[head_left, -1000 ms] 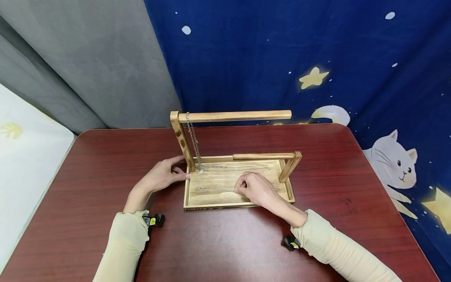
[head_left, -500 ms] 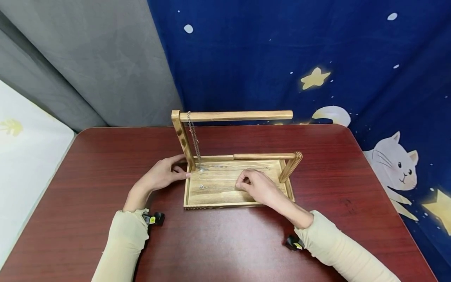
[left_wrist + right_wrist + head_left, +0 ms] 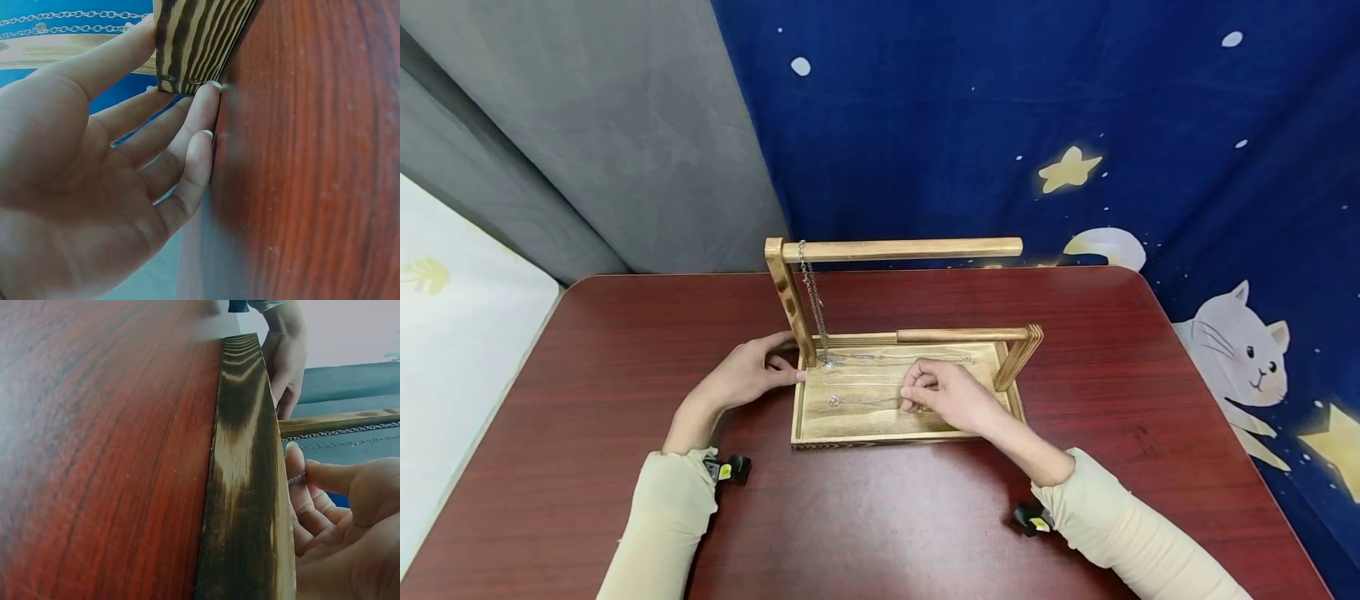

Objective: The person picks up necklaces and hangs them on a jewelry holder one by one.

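In the head view a wooden jewelry stand has a shallow tray, a tall upper bar and a lower bar. My left hand holds the tray's left end near the tall post, thumb at the rim; the left wrist view shows fingertips against the striped wood. My right hand is over the tray, pinching a thin silver necklace between thumb and forefinger. That necklace's round pendant lies toward the tray's left. Other fine necklaces lie stretched across the tray farther back.
Silver chains hang from the left end of the upper bar. A short post carries the lower bar at the right. The stand is on a reddish-brown table, with curtains behind.
My right hand shifts slightly right and lifts a little, still pinching the necklace. The round pendant slides right along the tray. My left hand stays at the stand.
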`<state>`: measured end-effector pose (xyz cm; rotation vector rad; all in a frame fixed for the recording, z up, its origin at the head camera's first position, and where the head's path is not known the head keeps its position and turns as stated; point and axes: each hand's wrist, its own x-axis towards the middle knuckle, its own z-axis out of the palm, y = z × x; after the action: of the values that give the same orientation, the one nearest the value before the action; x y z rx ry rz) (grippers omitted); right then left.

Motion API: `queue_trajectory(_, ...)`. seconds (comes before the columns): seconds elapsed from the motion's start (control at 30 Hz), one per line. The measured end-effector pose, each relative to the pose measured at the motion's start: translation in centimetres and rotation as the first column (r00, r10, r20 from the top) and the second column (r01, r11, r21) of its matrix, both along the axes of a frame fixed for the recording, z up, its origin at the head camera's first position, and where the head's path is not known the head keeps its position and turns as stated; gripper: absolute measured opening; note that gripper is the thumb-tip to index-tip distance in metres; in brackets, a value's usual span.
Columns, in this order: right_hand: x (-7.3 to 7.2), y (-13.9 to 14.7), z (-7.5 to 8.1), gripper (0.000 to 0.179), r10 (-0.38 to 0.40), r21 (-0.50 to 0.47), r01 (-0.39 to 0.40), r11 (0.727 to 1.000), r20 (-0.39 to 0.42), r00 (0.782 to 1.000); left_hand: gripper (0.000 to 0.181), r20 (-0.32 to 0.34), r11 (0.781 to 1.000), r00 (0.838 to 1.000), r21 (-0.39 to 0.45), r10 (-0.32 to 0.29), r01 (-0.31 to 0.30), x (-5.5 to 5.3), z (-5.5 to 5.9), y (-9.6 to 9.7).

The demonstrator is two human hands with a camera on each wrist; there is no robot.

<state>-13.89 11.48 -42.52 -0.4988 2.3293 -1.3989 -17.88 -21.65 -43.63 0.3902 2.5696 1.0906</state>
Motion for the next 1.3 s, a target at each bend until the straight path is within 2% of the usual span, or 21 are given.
queue_trajectory(0.13, 0.0, 0.1, 0.3, 0.012, -0.037, -0.085, 0.045, 0.995, 0.091, 0.995, 0.072, 0.002, 1.0, 1.0, -0.003, -0.009, 0.009, 0.0, 0.0, 0.0)
queue_trajectory(0.27, 0.0, 0.2, 0.7, 0.016, -0.052, -0.137, 0.069, 0.988, 0.123, 0.991, 0.073, 0.008, 1.0, 1.0, -0.004, -0.014, 0.014, 0.0, 0.0, 0.0)
queue_trajectory(0.43, 0.0, 0.4, 0.9, 0.013, -0.032, -0.168, 0.048, 0.985, 0.098, 0.995, 0.075, 0.015, 1.0, 1.0, -0.005, -0.011, 0.011, 0.0, 0.1, 0.0)
queue_trajectory(0.63, 0.0, 0.4, 1.1, 0.009, -0.03, -0.162, 0.045, 0.986, 0.092, 0.995, 0.075, 0.021, 1.0, 1.0, -0.003, -0.001, 0.001, 0.0, -0.1, -0.1)
queue_trajectory(1.13, 0.5, 0.5, 2.1, 0.011, -0.021, -0.115, 0.028, 0.993, 0.063, 0.998, 0.075, 0.012, 1.0, 1.0, 0.012, -0.024, 0.024, -0.2, 0.1, 0.1)
queue_trajectory(1.3, 0.6, 0.7, 2.3, 0.011, -0.007, -0.108, 0.008, 0.994, 0.011, 1.0, 0.075, 0.017, 1.0, 1.0, 0.009, -0.02, 0.02, -0.2, 0.1, 0.1)
